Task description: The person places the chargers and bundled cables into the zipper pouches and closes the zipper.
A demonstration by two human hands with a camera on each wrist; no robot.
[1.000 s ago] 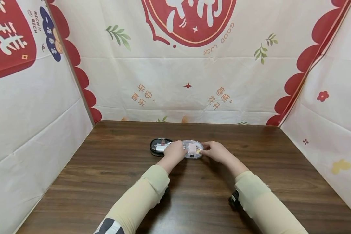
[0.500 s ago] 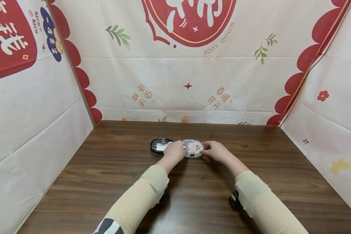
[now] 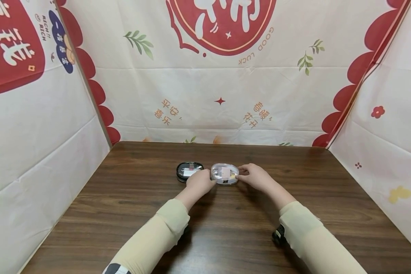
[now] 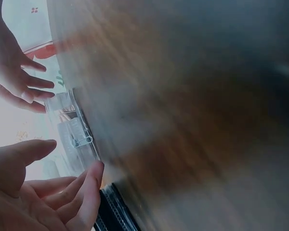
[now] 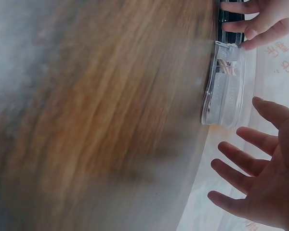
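Observation:
A clear oval zip pouch (image 3: 221, 170) with a pale block, a white cable and something yellow inside lies on the wooden table, between both hands. My left hand (image 3: 199, 182) is at its left side, thumb apart from loosely bent fingers in the left wrist view. At the pouch's right end is my right hand (image 3: 255, 177); the right wrist view shows its fingers spread, with a gap to the pouch (image 5: 224, 91). Left of the clear pouch lies a similar pouch with black edging (image 3: 188, 166), a white item inside. My left hand partly covers its right side.
The brown wooden table (image 3: 150, 228) reaches back to a white printed cloth (image 3: 205, 85) that hangs behind it. More cloth walls stand at the left and right edges.
My left hand has drawn back slightly to the left and nearer, baring the clear pouch's left end. My right hand has barely shifted. Both pouches stay in about the same place.

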